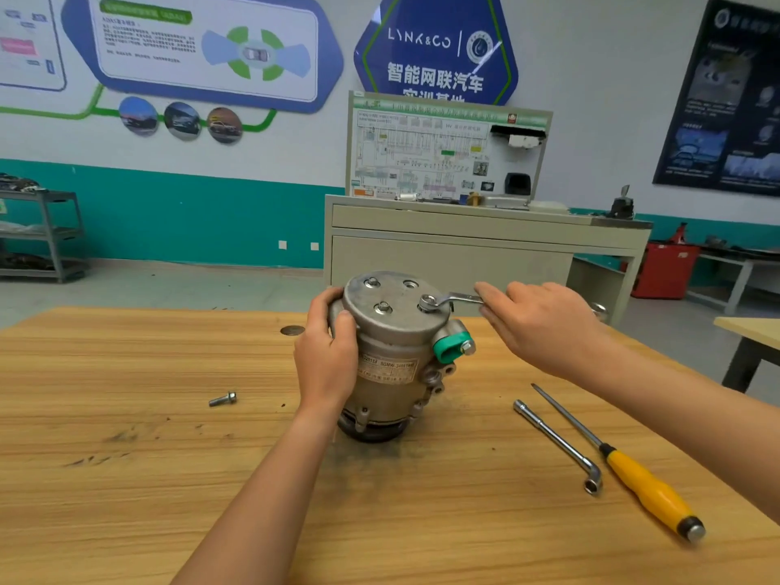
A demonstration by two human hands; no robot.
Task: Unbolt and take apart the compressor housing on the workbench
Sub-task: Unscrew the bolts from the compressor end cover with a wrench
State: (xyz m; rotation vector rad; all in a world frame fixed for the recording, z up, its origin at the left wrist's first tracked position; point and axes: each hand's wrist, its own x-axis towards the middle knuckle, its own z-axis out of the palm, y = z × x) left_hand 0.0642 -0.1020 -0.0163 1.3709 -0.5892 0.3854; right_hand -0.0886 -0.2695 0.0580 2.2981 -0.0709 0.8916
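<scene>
Three bolts [383, 307]: they sit in the top cover, one of them under the ring of the spanner; a fourth hole looks empty.
Compressor [392, 356]: it stands on end near the middle of the bench [126, 458], cover upward.
Left hand [325, 356]: your fingers curl round the side of the housing. Grip firmly, so that the body does not turn with the bolt.
Right hand [544, 323]: your fingers lie straight on the spanner handle and press it. Push steadily, without jerks.
Spanner [453, 297]: keep the ring fully down and level on the head, or it may round the corners.
Loose bolt [223, 399]: it lies apart on the bench, to your left. Put the next one beside it.
</scene>
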